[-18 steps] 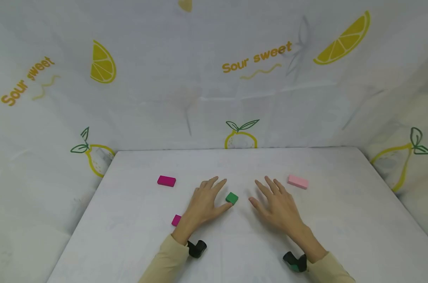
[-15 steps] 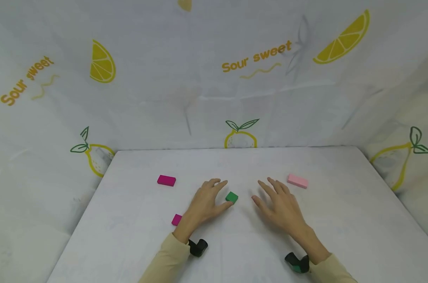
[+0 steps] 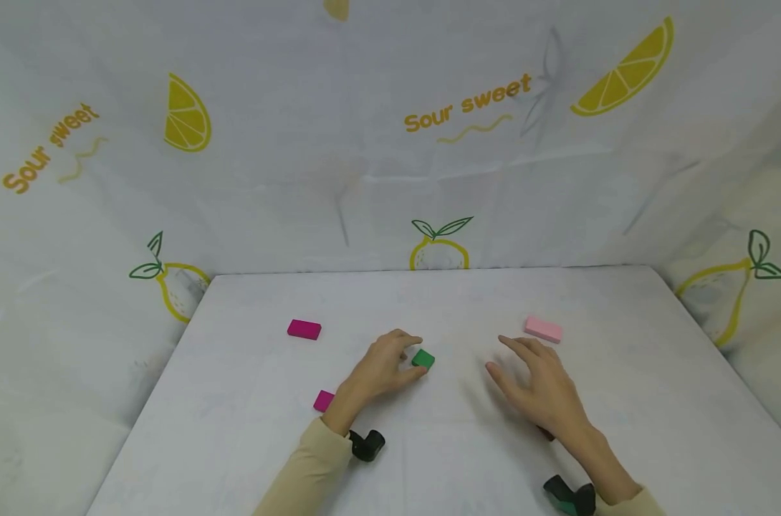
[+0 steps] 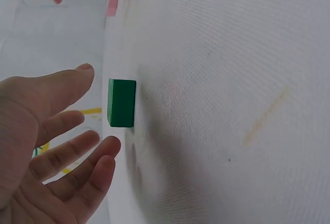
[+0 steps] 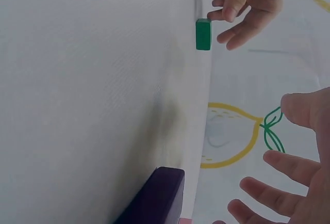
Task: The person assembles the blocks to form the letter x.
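A small green block point(image 3: 423, 359) lies on the white table in front of my left hand point(image 3: 372, 370). That hand's thumb and loosely bent fingers spread on either side of the block; in the left wrist view a gap shows between fingertips and block point(image 4: 122, 103). My right hand point(image 3: 540, 387) hovers over the table at the right, fingers parted, nothing in its grasp. Beneath it lies a dark block point(image 5: 157, 198), mostly hidden by the hand in the head view. A pale pink block point(image 3: 543, 330) lies just beyond the right fingers.
One magenta block point(image 3: 304, 330) lies at the back left of the table point(image 3: 248, 459). Another magenta block point(image 3: 323, 400) is partly covered by my left wrist. Behind the table hangs a white cloth point(image 3: 287, 179) printed with lemons and lettering.
My right hand has shifted right and slightly toward me, uncovering an edge of the dark block. The left fingers have bent in closer to the green block, which stays in place.
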### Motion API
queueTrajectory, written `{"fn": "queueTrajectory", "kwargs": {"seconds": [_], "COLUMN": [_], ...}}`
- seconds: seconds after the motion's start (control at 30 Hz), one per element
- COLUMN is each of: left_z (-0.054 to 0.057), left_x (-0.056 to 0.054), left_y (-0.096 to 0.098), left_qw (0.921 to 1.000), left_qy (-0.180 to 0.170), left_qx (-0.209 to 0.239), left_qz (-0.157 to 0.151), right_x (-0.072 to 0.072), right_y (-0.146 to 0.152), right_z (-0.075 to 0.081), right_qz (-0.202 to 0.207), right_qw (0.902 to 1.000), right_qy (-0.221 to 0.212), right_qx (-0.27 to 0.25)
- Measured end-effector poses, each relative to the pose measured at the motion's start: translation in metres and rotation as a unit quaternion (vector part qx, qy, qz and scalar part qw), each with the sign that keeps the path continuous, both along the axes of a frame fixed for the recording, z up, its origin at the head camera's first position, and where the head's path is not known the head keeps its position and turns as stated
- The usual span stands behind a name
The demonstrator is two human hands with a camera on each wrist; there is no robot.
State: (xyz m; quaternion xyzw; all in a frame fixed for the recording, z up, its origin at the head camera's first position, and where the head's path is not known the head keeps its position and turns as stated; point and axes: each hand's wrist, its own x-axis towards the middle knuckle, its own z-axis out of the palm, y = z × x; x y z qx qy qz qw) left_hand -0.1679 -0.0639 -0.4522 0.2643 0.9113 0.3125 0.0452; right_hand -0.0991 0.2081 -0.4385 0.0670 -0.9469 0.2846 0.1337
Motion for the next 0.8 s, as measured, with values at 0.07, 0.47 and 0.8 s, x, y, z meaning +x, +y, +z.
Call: {"fn": "queueTrajectory", "kwargs": {"seconds": [0.07,0.47,0.8], "left_z": [0.000,0.002,0.004], "left_x": [-0.001,-0.002,0.000], "left_y": [0.001,0.007,0.010], "left_qw": [0.9999,0.9990,0.9964], "left_qy": [-0.002,-0.008,-0.024], "left_qx": [0.005,-0.016,-0.069], "left_qz": [-0.009,-0.041,-0.043], "right_x": [0.004,0.023,0.034], "right_y": [0.004,0.021,0.033], "right_z": [-0.001,-0.008,-0.013], "right_qz": [0.001,0.016,0.006], "right_qw": [1.0000,0.9996,0.9979], "right_qy": [-0.001,0.005,-0.057], "right_qx": [0.005,0.024,0.028]}}
